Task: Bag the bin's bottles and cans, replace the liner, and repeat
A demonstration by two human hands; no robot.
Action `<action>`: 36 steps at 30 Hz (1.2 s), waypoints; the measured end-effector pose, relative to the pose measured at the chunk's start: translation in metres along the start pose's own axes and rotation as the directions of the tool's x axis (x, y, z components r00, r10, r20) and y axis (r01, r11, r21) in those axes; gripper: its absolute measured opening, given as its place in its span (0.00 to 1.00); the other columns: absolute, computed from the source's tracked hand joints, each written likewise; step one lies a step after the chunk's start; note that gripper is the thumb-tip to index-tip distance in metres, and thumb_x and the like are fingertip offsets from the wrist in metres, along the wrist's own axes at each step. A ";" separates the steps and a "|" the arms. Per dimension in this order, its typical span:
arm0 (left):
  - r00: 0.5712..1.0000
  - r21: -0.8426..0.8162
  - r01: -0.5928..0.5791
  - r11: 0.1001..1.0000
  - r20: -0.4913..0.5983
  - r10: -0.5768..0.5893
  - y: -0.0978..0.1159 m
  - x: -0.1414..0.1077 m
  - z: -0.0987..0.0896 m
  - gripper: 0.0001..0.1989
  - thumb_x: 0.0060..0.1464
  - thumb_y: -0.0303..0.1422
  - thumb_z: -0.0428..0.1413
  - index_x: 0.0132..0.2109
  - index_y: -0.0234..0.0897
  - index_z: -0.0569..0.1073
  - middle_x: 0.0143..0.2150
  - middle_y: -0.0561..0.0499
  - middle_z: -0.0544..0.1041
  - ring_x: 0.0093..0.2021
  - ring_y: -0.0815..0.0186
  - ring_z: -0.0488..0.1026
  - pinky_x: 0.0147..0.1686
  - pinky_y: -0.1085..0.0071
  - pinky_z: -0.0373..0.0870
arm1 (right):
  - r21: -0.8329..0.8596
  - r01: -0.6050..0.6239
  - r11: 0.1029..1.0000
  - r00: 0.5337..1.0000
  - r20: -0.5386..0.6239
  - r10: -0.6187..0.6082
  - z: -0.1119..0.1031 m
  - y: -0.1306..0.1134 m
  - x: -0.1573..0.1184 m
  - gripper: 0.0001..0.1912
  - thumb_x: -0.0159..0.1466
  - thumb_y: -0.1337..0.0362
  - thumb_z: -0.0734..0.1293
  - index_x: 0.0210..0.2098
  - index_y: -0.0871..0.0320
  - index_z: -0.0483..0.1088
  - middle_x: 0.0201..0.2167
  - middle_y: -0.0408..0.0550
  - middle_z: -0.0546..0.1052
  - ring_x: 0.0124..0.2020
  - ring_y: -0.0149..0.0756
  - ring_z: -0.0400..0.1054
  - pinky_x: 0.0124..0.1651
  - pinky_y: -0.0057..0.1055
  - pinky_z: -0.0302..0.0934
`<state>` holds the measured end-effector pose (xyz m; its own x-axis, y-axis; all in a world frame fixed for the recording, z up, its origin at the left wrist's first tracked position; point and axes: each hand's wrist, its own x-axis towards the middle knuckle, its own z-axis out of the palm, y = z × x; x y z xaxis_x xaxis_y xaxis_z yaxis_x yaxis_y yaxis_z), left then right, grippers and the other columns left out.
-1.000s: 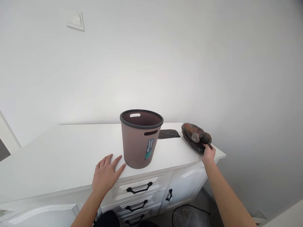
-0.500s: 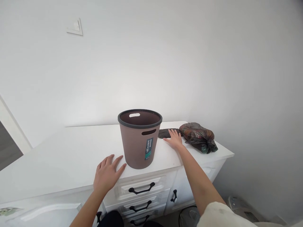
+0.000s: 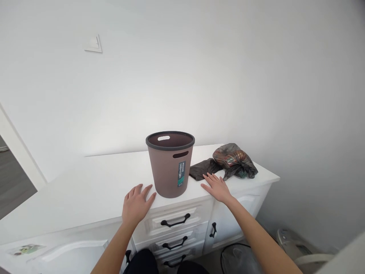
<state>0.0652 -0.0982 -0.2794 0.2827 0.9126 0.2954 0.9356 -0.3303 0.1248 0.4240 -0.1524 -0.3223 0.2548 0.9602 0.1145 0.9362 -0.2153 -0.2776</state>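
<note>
A mauve garbage bin with a dark rim and a label stands upright on the white cabinet top. My left hand rests at the front edge, left of the bin's base, fingers spread and empty. To the bin's right, my right hand lies flat with fingers apart, beside a flattened dark plastic bag; its fingertips are at the bag's near edge. Just beyond sits a knotted, filled black plastic bag, its contents partly showing through.
Drawers with black handles and a cabinet door lie below the top's front edge. A wall stands close behind, with a white switch plate. On the floor at right are a clear bag and a grey appliance-like object.
My right hand has drawn back toward the front edge. The flat dark bag now lies nearer and spread wider, and the knotted bag has shifted slightly. The view has tilted a little.
</note>
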 end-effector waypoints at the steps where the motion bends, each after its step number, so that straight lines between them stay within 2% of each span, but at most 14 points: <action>1: 1.000 -0.002 -0.004 1.000 -0.003 0.004 0.000 0.001 0.001 0.26 0.62 0.51 0.44 0.63 0.53 0.67 0.65 0.46 0.65 0.66 0.52 0.57 0.61 0.52 0.54 | 0.005 0.026 1.000 0.998 -0.063 -0.026 0.004 0.006 -0.011 0.35 0.67 0.41 0.51 0.68 0.50 0.54 0.70 0.47 0.53 0.71 0.45 0.42 0.69 0.51 0.34; 4: 1.000 -0.014 -0.015 1.000 -0.005 0.015 0.002 0.001 -0.002 0.26 0.62 0.51 0.43 0.63 0.52 0.67 0.65 0.45 0.65 0.65 0.51 0.58 0.61 0.52 0.54 | 0.037 0.135 0.990 0.946 -0.300 -0.118 0.019 0.018 -0.041 0.31 0.68 0.43 0.52 0.63 0.52 0.63 0.65 0.51 0.63 0.68 0.46 0.51 0.69 0.52 0.37; 8: 1.000 -0.026 -0.023 0.999 0.004 0.023 0.008 -0.005 -0.016 0.27 0.62 0.49 0.42 0.62 0.49 0.68 0.64 0.43 0.66 0.65 0.50 0.59 0.60 0.51 0.56 | 0.087 0.251 0.964 0.814 -0.558 -0.162 0.034 0.014 -0.061 0.29 0.64 0.44 0.61 0.55 0.58 0.68 0.61 0.58 0.67 0.65 0.47 0.56 0.70 0.52 0.38; 12: 0.999 -0.018 -0.029 0.999 0.014 0.029 0.012 -0.013 -0.027 0.26 0.63 0.46 0.41 0.62 0.47 0.69 0.64 0.42 0.66 0.64 0.50 0.60 0.59 0.51 0.57 | 0.200 0.369 0.908 0.814 -0.540 -0.212 0.031 -0.006 -0.063 0.29 0.61 0.48 0.65 0.58 0.55 0.67 0.63 0.55 0.65 0.67 0.49 0.53 0.69 0.55 0.39; 15: 0.998 -0.006 -0.041 0.999 0.051 0.041 0.012 -0.015 -0.030 0.26 0.63 0.46 0.40 0.63 0.46 0.67 0.65 0.42 0.65 0.65 0.51 0.59 0.60 0.52 0.56 | 0.429 0.413 0.803 0.843 -0.515 -0.159 0.023 -0.015 -0.065 0.18 0.61 0.52 0.65 0.47 0.53 0.75 0.53 0.51 0.75 0.61 0.47 0.63 0.69 0.53 0.41; 19: 0.995 -0.016 -0.072 0.997 0.065 0.073 0.007 -0.015 -0.027 0.27 0.64 0.45 0.39 0.64 0.43 0.66 0.66 0.41 0.63 0.67 0.50 0.57 0.62 0.52 0.54 | 0.577 0.392 0.717 0.845 -0.533 -0.033 0.017 -0.016 -0.077 0.13 0.60 0.55 0.65 0.35 0.55 0.78 0.43 0.53 0.80 0.50 0.48 0.71 0.61 0.51 0.56; 24: 0.978 -0.352 -0.206 0.913 -0.113 0.177 0.009 -0.048 -0.017 0.23 0.62 0.42 0.41 0.55 0.43 0.73 0.61 0.46 0.70 0.61 0.54 0.65 0.61 0.54 0.57 | 0.729 0.383 0.567 0.815 -0.556 0.163 0.013 -0.029 -0.119 0.19 0.64 0.51 0.61 0.42 0.58 0.75 0.44 0.55 0.78 0.48 0.43 0.72 0.52 0.44 0.66; 25: 0.978 -0.473 -0.204 0.857 -0.136 0.158 0.014 -0.060 -0.014 0.22 0.62 0.43 0.42 0.53 0.43 0.75 0.58 0.46 0.73 0.59 0.54 0.67 0.60 0.55 0.59 | 0.791 0.390 0.471 0.814 -0.535 0.225 0.013 -0.035 -0.131 0.19 0.64 0.51 0.62 0.43 0.58 0.75 0.45 0.55 0.78 0.48 0.42 0.71 0.53 0.43 0.65; 27: 0.992 -0.721 -0.123 0.682 -0.083 0.091 0.031 -0.085 -0.008 0.22 0.60 0.46 0.44 0.48 0.42 0.77 0.52 0.45 0.77 0.55 0.54 0.70 0.57 0.55 0.63 | 0.904 0.393 0.166 0.838 -0.427 0.339 0.014 -0.048 -0.159 0.17 0.61 0.51 0.68 0.41 0.57 0.75 0.45 0.52 0.78 0.50 0.41 0.70 0.57 0.43 0.63; 29: 0.987 -0.905 0.068 0.420 0.122 0.103 0.056 -0.107 -0.001 0.22 0.57 0.49 0.48 0.45 0.41 0.78 0.47 0.44 0.79 0.53 0.52 0.72 0.53 0.56 0.67 | 0.923 0.355 -0.153 0.881 -0.275 0.384 0.015 -0.064 -0.186 0.13 0.56 0.54 0.73 0.36 0.55 0.76 0.45 0.49 0.77 0.51 0.40 0.69 0.61 0.42 0.60; 30: 0.956 -0.944 0.191 0.270 0.241 0.169 0.070 -0.117 0.003 0.22 0.56 0.50 0.49 0.45 0.40 0.78 0.45 0.43 0.80 0.53 0.52 0.72 0.52 0.56 0.68 | 0.914 0.322 -0.246 0.900 -0.215 0.379 0.016 -0.071 -0.199 0.12 0.54 0.55 0.74 0.34 0.54 0.76 0.45 0.47 0.77 0.51 0.39 0.69 0.61 0.42 0.60; 32: 0.845 -0.901 0.433 -0.034 0.393 0.361 0.099 -0.132 0.014 0.25 0.55 0.52 0.51 0.47 0.37 0.78 0.47 0.40 0.79 0.55 0.50 0.71 0.53 0.54 0.66 | 0.908 0.249 -0.336 0.928 -0.125 0.351 0.019 -0.083 -0.223 0.11 0.52 0.57 0.76 0.31 0.54 0.75 0.45 0.46 0.76 0.50 0.38 0.69 0.61 0.40 0.61; 34: 0.757 -0.760 0.588 -0.276 0.397 0.518 0.121 -0.144 0.025 0.27 0.55 0.53 0.52 0.49 0.35 0.77 0.50 0.38 0.78 0.59 0.49 0.68 0.58 0.52 0.62 | 0.924 0.168 -0.343 0.953 -0.063 0.297 0.023 -0.091 -0.243 0.11 0.50 0.58 0.77 0.28 0.55 0.75 0.45 0.47 0.75 0.49 0.39 0.69 0.58 0.38 0.63; 36: 0.727 -0.614 0.650 -0.448 0.329 0.603 0.135 -0.153 0.034 0.27 0.56 0.52 0.53 0.50 0.35 0.76 0.55 0.39 0.75 0.64 0.51 0.64 0.62 0.54 0.58 | 0.949 0.101 -0.298 0.974 -0.034 0.223 0.030 -0.094 -0.260 0.12 0.51 0.55 0.76 0.27 0.56 0.75 0.44 0.49 0.75 0.48 0.40 0.69 0.54 0.36 0.64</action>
<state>0.1558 -0.2740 -0.3400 0.8393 0.5432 -0.0219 -0.3653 0.5934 0.7173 0.2620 -0.3762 -0.3549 0.4654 0.8814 0.0816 -0.4833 0.3302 -0.8108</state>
